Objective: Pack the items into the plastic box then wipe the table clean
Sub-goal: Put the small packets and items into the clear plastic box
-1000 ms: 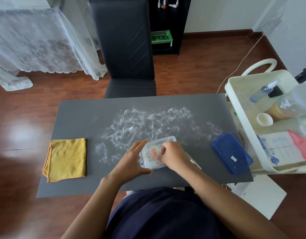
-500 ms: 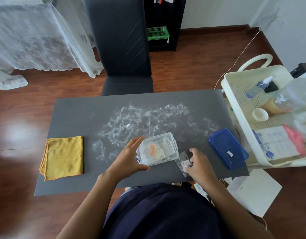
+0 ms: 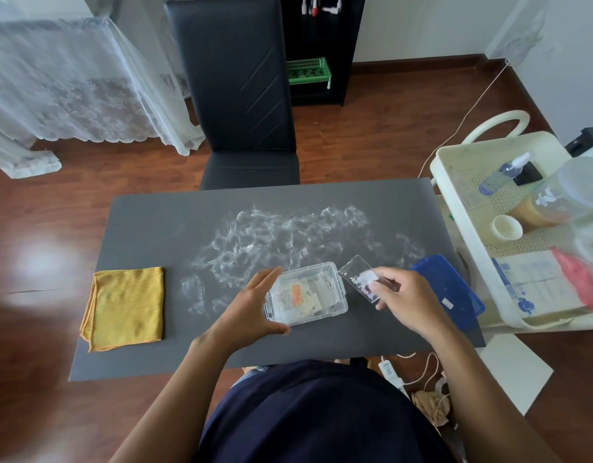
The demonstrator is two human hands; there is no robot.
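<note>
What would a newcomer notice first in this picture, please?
Probably the white smears across the middle of the dark table, then the two hands at its near edge: the left hand steadies the clear plastic box, and the right hand pinches a small clear packet beside it. A yellow cloth lies folded at the left.

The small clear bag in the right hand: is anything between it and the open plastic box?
Nothing visible blocks it. The right hand pinches the small clear bag just right of the plastic box, whose top is open. The blue lid lies further right, and the left hand holds the box's left side.
</note>
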